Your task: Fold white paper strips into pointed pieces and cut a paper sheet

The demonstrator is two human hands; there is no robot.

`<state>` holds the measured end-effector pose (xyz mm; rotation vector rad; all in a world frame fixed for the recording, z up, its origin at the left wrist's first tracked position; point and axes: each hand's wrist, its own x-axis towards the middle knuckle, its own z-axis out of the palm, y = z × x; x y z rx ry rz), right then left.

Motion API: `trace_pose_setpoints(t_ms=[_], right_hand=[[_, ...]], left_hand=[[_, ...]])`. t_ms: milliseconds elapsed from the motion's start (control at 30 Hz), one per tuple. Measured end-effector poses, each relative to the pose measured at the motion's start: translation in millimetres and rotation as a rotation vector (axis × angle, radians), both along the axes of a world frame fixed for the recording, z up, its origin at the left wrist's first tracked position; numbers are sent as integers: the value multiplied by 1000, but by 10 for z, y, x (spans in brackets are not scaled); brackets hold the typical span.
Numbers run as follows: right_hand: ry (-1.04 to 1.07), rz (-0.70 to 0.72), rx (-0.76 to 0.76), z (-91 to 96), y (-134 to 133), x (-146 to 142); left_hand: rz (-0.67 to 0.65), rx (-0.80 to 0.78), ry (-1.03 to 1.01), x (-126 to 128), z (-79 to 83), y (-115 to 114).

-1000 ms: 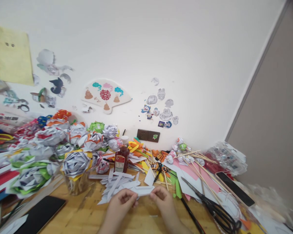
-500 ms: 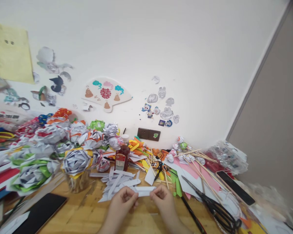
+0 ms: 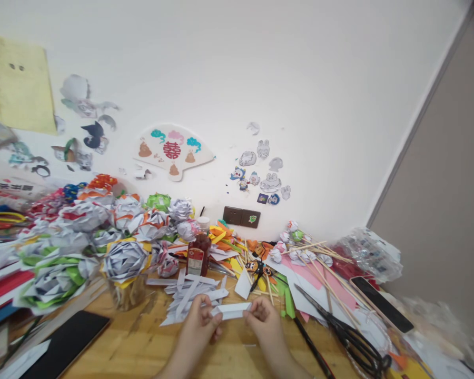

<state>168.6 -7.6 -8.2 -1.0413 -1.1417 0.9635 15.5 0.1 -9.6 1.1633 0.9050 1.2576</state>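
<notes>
A folded white paper strip (image 3: 234,311) is stretched between my two hands, just above the wooden table (image 3: 221,358). My left hand (image 3: 200,322) pinches its left end between thumb and fingers. At the other end, my right hand (image 3: 263,318) grips the strip in the same way. Behind my left hand lies a loose pile of similar folded white strips (image 3: 185,300). A bottle of dark red liquid (image 3: 197,253) with a white cap stands upright behind that pile.
Black scissors (image 3: 345,337) and a black pen (image 3: 312,345) lie to the right, near a phone (image 3: 381,304). On the left are a dark tablet (image 3: 69,345), a glass jar (image 3: 127,292) under a paper flower (image 3: 126,261), and several more paper flowers. Wooden sticks (image 3: 332,284) lie at the back right.
The strip has tilted slightly, its right end now a little higher, and more of its face shows. Both hands keep their hold; the view has shifted very slightly.
</notes>
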Motion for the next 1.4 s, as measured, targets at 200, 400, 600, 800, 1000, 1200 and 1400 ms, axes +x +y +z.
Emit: trace_pose_setpoints(t_ms=[200, 400, 600, 800, 1000, 1200, 1400], right_hand=[[27, 31, 1, -3, -2, 16], [91, 204, 8, -15, -11, -30], [125, 304, -61, -55, -47, -78], [137, 356, -159, -43, -65, -120], [129, 372, -178, -41, -48, -97], [77, 399, -224, -74, -8, -24], [106, 411, -237, -99, 28, 2]], left_hand=[[-37, -31, 51, -3, 26, -3], [-198, -70, 183, 0, 45, -33], [-229, -91, 236, -10, 39, -56], [-228, -91, 280, 19, 107, -112], [-227, -85, 271, 15, 107, -97], [-226, -52, 250, -15, -4, -18], [-242, -76, 244, -25, 24, -8]])
